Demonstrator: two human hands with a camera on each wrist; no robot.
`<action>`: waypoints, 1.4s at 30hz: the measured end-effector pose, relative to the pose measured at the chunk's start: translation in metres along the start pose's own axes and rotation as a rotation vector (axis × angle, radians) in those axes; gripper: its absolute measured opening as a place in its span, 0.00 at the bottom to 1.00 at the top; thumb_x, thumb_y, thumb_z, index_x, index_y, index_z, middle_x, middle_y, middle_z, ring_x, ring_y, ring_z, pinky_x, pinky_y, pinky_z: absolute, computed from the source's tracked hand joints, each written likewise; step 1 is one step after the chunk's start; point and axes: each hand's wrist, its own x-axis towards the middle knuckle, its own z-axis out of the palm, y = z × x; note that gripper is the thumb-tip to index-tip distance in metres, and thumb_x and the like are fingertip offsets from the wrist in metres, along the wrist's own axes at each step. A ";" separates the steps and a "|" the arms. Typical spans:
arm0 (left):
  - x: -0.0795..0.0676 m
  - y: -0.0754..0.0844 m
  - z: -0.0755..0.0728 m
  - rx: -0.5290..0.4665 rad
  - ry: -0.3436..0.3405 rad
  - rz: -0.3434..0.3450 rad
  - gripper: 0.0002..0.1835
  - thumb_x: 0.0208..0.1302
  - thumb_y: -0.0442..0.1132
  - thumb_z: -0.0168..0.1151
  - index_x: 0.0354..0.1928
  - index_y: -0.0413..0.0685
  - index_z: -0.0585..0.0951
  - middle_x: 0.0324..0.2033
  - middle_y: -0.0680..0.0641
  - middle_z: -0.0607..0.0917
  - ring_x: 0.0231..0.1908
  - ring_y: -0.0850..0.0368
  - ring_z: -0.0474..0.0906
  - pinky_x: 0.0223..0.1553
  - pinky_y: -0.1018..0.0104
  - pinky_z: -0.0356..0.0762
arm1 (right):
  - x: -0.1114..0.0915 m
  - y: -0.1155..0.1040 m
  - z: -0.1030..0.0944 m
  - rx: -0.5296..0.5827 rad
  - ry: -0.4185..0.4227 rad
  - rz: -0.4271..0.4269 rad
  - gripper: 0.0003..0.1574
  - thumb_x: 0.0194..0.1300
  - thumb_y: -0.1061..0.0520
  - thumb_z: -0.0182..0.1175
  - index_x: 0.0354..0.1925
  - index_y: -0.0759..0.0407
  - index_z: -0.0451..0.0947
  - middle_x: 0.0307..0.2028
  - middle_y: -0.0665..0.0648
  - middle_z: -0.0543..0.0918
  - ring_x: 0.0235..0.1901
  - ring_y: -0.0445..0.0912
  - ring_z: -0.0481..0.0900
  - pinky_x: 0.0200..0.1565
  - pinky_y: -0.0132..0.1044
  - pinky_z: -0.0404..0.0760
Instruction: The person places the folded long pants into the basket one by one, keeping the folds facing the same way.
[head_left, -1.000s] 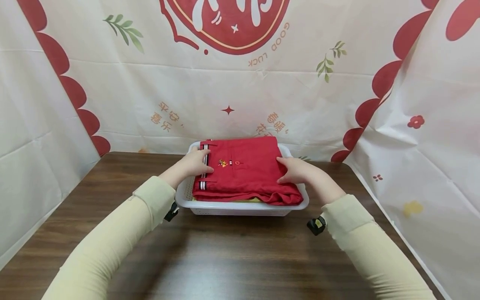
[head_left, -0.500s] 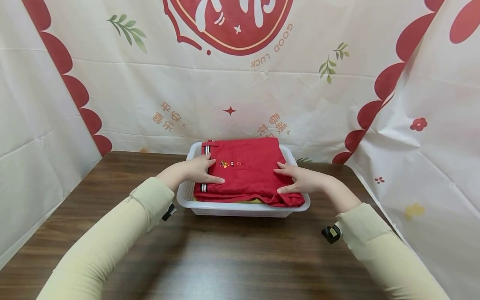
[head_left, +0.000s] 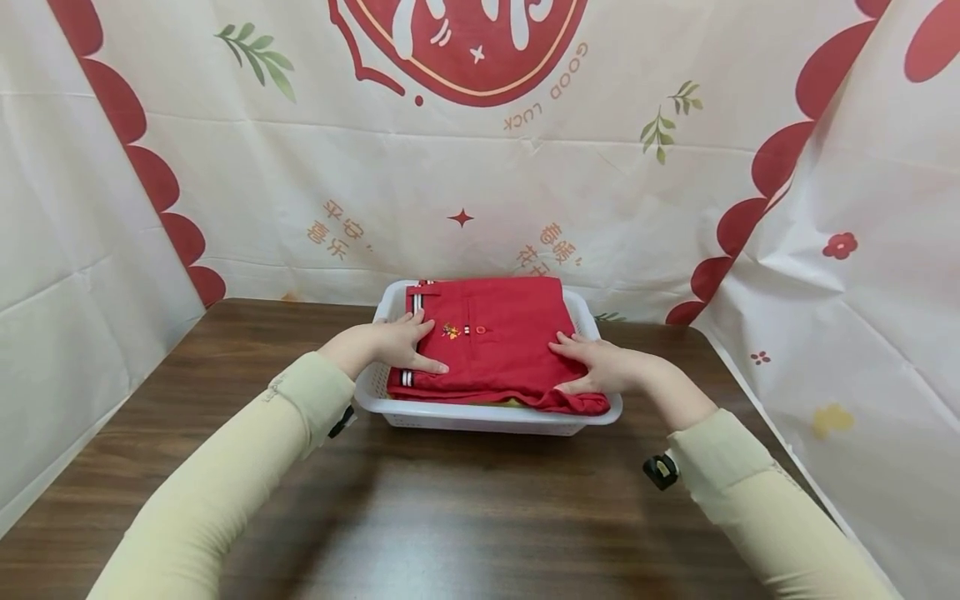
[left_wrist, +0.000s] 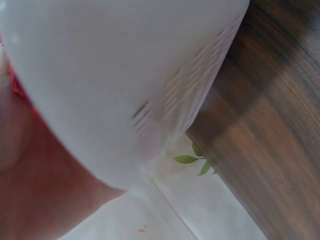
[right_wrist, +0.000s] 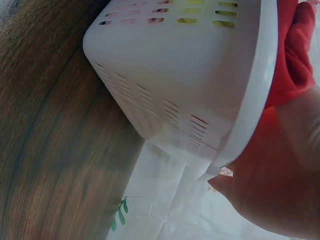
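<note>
Folded red trousers (head_left: 510, 329), with a button, a small embroidered figure and striped waistband, lie on top in a white plastic basket (head_left: 480, 413). My left hand (head_left: 386, 343) rests on the trousers' left side, fingers spread. On the right side lies my right hand (head_left: 611, 368), its fingers extended over the cloth. The left wrist view shows the basket wall (left_wrist: 95, 75) close beside part of that hand. Slotted basket sides (right_wrist: 175, 70) fill the right wrist view, where yellow-green and pink show through the slots and red cloth (right_wrist: 295, 60) hangs by the rim.
The basket stands near the back of a dark brown wooden table (head_left: 465, 500). Behind it hangs a white printed cloth (head_left: 420, 167) with red scalloped borders, and similar cloth (head_left: 862, 333) runs along the right side.
Both hands have shifted from the trousers' side edges to lie flatter on top, with fingers more spread. The right forearm has moved slightly outward. Basket and trousers look much the same.
</note>
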 end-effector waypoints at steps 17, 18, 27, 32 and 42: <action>0.008 0.000 -0.024 0.005 0.099 0.083 0.47 0.57 0.60 0.66 0.70 0.39 0.61 0.67 0.34 0.58 0.66 0.42 0.55 0.64 0.48 0.59 | 0.006 -0.003 -0.027 0.086 -0.002 0.038 0.49 0.59 0.38 0.65 0.68 0.63 0.63 0.66 0.66 0.65 0.64 0.60 0.61 0.62 0.56 0.61; 0.009 0.000 -0.026 0.003 0.101 0.082 0.48 0.57 0.60 0.66 0.71 0.39 0.60 0.68 0.34 0.57 0.66 0.42 0.54 0.64 0.47 0.58 | 0.008 -0.004 -0.030 0.089 0.011 0.043 0.48 0.59 0.39 0.65 0.68 0.63 0.64 0.64 0.66 0.67 0.63 0.60 0.63 0.61 0.56 0.63; 0.015 0.016 -0.040 -0.002 0.080 0.022 0.48 0.57 0.57 0.67 0.73 0.44 0.57 0.71 0.35 0.50 0.69 0.42 0.51 0.65 0.47 0.56 | 0.027 -0.007 -0.051 0.063 0.070 0.091 0.48 0.61 0.47 0.65 0.71 0.62 0.58 0.67 0.67 0.61 0.67 0.61 0.56 0.62 0.58 0.59; 0.019 0.020 -0.040 0.000 0.059 -0.026 0.48 0.56 0.57 0.67 0.73 0.47 0.57 0.71 0.38 0.51 0.68 0.43 0.51 0.64 0.47 0.56 | 0.044 -0.010 -0.053 0.074 0.076 0.093 0.52 0.60 0.48 0.66 0.73 0.63 0.51 0.71 0.67 0.53 0.69 0.60 0.50 0.65 0.57 0.54; 0.025 0.015 -0.038 0.007 -0.004 -0.067 0.47 0.57 0.59 0.65 0.74 0.51 0.57 0.73 0.41 0.47 0.70 0.44 0.45 0.65 0.45 0.54 | 0.064 -0.009 -0.048 0.134 -0.088 0.176 0.60 0.60 0.45 0.66 0.75 0.61 0.41 0.73 0.69 0.35 0.71 0.62 0.37 0.66 0.58 0.49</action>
